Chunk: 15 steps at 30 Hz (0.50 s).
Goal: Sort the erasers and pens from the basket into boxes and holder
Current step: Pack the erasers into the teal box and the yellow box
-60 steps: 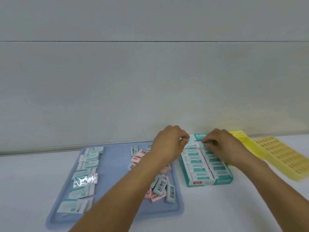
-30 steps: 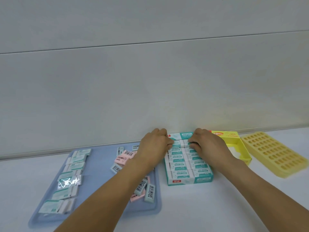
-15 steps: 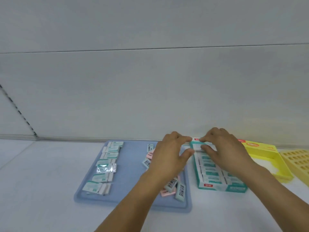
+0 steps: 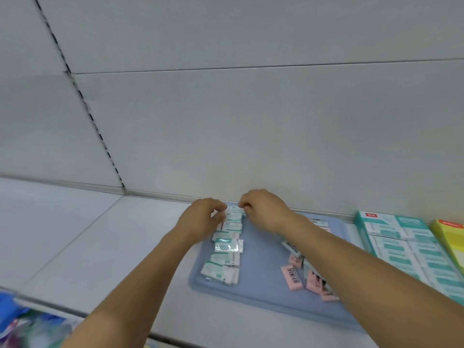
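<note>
A blue tray [image 4: 263, 262] lies on the white counter. Down its left side runs a row of wrapped teal-and-white erasers [image 4: 226, 249]. Pink erasers [image 4: 292, 275] with barcodes lie on its right side, partly under my right forearm. My left hand [image 4: 203, 219] and my right hand [image 4: 263, 212] meet at the far end of the row. Their curled fingers pinch the farthest wrapped eraser [image 4: 234, 210] from either side. To the right stands the teal box [image 4: 406, 247], packed with teal erasers. No pens or holder are in view.
A yellow box [image 4: 452, 237] shows at the right edge beside the teal box. The wall rises just behind the tray. Blurred blue and coloured items [image 4: 15, 320] sit below the counter's front edge at bottom left.
Both hands have left the teal box and moved left to the far end of the teal eraser row on the tray. The view has swung left, so the boxes now sit at the right edge.
</note>
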Each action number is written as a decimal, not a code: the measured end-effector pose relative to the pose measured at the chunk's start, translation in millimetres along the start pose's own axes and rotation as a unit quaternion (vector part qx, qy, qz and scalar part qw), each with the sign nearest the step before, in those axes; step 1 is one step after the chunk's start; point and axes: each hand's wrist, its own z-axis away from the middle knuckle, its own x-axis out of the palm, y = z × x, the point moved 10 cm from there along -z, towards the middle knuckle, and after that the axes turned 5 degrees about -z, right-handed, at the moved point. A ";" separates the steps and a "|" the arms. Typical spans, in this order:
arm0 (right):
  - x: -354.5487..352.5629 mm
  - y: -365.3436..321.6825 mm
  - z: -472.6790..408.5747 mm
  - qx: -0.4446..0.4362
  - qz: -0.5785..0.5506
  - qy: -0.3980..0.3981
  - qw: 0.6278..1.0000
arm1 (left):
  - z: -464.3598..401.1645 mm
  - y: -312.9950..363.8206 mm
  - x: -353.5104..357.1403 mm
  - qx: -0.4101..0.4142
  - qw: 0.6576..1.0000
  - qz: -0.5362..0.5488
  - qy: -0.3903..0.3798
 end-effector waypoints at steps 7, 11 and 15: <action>21.3 1.1 -21.3 0.037 0.063 -0.021 0.997 | -15.8 -2.6 7.3 -0.004 0.998 -0.015 -0.066; 26.1 5.1 -23.8 0.065 0.062 -0.050 0.995 | -15.2 -11.4 13.6 -0.037 0.992 0.030 -0.115; 25.1 9.5 -19.2 0.098 0.046 -0.059 0.992 | -11.7 -14.4 14.1 -0.041 0.989 0.083 -0.113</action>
